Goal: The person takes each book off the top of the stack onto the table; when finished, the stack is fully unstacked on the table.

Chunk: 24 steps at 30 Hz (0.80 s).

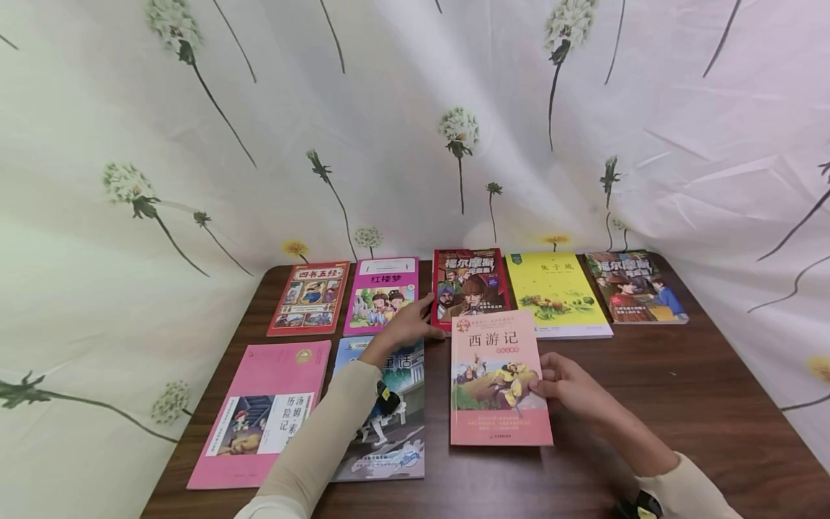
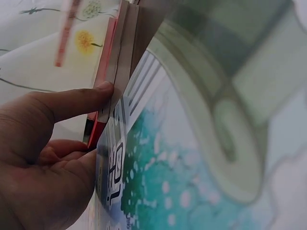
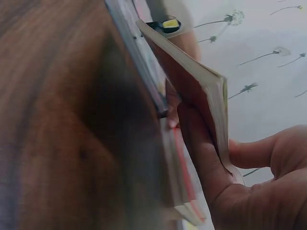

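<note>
My right hand (image 1: 573,382) grips a pale pink book (image 1: 496,404) by its right edge, thumb on the cover and fingers beneath. In the right wrist view the book (image 3: 192,81) is tilted and raised off the tabletop. My left hand (image 1: 402,324) pinches the lower left corner of a dark red book (image 1: 470,281), which lies in the back row. In the left wrist view the thumb (image 2: 81,100) touches the book's edge, with fingers curled by its red corner. The pink book's top overlaps the red book's lower part in the head view.
A red book (image 1: 308,299), a magenta one (image 1: 382,295), a yellow one (image 1: 558,288) and a dark one (image 1: 635,288) share the back row. A bright pink book (image 1: 266,375) and a blue-grey book (image 1: 395,461), partly under my left arm, lie in front. Flowered cloth (image 1: 402,144) surrounds the wooden table (image 1: 687,404).
</note>
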### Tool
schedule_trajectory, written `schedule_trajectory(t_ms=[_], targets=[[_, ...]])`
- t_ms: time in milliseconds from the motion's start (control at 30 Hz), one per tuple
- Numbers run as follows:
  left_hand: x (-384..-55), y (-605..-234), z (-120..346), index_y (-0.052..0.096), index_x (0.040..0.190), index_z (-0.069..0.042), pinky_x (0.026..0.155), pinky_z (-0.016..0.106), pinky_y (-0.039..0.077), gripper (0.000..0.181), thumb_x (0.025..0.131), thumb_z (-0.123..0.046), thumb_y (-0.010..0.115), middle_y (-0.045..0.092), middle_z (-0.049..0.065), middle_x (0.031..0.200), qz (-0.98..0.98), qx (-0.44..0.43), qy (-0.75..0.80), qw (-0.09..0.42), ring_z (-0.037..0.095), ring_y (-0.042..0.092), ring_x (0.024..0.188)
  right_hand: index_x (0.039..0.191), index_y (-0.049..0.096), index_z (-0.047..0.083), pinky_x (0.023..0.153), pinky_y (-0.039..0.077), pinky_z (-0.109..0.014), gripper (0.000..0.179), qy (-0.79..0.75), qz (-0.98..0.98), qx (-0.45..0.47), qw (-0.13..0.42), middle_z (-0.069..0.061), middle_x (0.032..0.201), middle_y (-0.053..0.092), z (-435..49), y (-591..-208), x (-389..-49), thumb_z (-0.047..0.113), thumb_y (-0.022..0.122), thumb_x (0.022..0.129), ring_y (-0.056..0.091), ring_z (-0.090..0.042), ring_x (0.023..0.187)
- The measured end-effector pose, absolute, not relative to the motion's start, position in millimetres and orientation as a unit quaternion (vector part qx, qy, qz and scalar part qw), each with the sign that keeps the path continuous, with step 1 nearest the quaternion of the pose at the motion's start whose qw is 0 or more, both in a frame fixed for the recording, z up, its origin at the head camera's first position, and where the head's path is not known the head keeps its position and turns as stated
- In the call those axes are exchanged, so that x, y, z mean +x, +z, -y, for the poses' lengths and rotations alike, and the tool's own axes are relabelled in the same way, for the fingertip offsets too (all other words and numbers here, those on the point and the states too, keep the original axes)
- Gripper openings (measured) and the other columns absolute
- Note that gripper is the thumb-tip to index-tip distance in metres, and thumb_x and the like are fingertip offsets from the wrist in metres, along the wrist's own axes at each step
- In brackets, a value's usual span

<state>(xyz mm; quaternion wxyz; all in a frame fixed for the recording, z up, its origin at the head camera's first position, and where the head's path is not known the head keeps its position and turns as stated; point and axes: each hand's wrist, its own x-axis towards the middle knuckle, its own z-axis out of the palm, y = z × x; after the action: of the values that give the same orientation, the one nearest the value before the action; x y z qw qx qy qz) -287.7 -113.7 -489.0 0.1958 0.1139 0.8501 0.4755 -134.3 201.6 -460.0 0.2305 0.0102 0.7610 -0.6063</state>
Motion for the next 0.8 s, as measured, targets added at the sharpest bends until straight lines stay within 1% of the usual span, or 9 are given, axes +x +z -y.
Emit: schedule_trajectory(t_ms=[133,267,400,533,600,700,800], targets=[[-287.5,-489.5,114.0,0.019,0.171,-0.013,0.126,0.048,0.039,0.104,0.091,-0.014,0.085,0.016,0.008,0.179,-0.845,0.114,0.483,0.2,0.035,0.03,0.162,0.132,0.042,-0.01,0.077,0.064,-0.037,0.036,-0.602,-0.759,0.002,0.249,-0.014,0.109,0.077,-202.2,-471.6,-130.3,0.008,0.058,0.106,0.073,-0.022,0.091],[-286.4,-490.6,113.7,0.019,0.171,-0.014,0.126,0.048,0.039,0.104,0.091,-0.015,0.085,0.015,0.008,0.179,-0.843,0.11,0.486,0.203,0.034,0.029,0.162,0.132,0.043,-0.009,0.078,0.065,-0.039,0.036,-0.604,-0.751,0.006,0.266,-0.013,0.109,0.077,-199.9,-481.8,-127.0,0.009,0.059,0.105,0.073,-0.022,0.091],[-286.2,-491.4,113.0,0.018,0.172,-0.015,0.125,0.049,0.04,0.103,0.092,-0.015,0.084,0.015,0.007,0.179,-0.845,0.108,0.483,0.202,0.034,0.029,0.162,0.131,0.044,-0.008,0.076,0.065,-0.039,0.035,-0.605,-0.749,0.021,0.267,-0.012,0.107,0.076,-194.6,-489.7,-125.0,0.008,0.06,0.104,0.072,-0.022,0.09],[-286.7,-492.6,113.0,0.018,0.172,-0.015,0.124,0.05,0.042,0.103,0.092,-0.016,0.083,0.015,0.008,0.179,-0.846,0.108,0.481,0.202,0.035,0.029,0.162,0.128,0.047,-0.008,0.074,0.066,-0.04,0.035,-0.587,-0.772,0.041,0.243,-0.013,0.105,0.075,-184.8,-494.1,-122.2,0.008,0.065,0.103,0.072,-0.022,0.087],[-285.6,-491.0,113.0,0.018,0.172,-0.015,0.124,0.05,0.042,0.102,0.093,-0.016,0.083,0.015,0.008,0.179,-0.847,0.11,0.479,0.202,0.035,0.029,0.162,0.127,0.052,-0.007,0.069,0.066,-0.04,0.035,-0.553,-0.802,0.048,0.222,-0.013,0.1,0.073,-180.0,-493.6,-120.9,0.01,0.069,0.101,0.071,-0.021,0.082],[-283.9,-487.6,113.0,0.018,0.172,-0.014,0.125,0.051,0.041,0.101,0.093,-0.016,0.082,0.016,0.009,0.179,-0.848,0.113,0.478,0.199,0.034,0.028,0.162,0.123,0.06,-0.004,0.057,0.062,-0.036,0.035,-0.472,-0.861,0.044,0.186,-0.009,0.087,0.069,-176.1,-491.4,-119.9,0.015,0.076,0.098,0.069,-0.02,0.066],[-283.4,-485.5,112.9,0.019,0.171,-0.013,0.126,0.051,0.04,0.1,0.093,-0.015,0.082,0.019,0.011,0.178,-0.85,0.114,0.476,0.193,0.034,0.029,0.162,0.121,0.063,-0.003,0.048,0.055,-0.033,0.037,-0.403,-0.902,0.029,0.155,-0.007,0.077,0.064,-174.1,-488.3,-120.0,0.019,0.08,0.096,0.065,-0.02,0.052]])
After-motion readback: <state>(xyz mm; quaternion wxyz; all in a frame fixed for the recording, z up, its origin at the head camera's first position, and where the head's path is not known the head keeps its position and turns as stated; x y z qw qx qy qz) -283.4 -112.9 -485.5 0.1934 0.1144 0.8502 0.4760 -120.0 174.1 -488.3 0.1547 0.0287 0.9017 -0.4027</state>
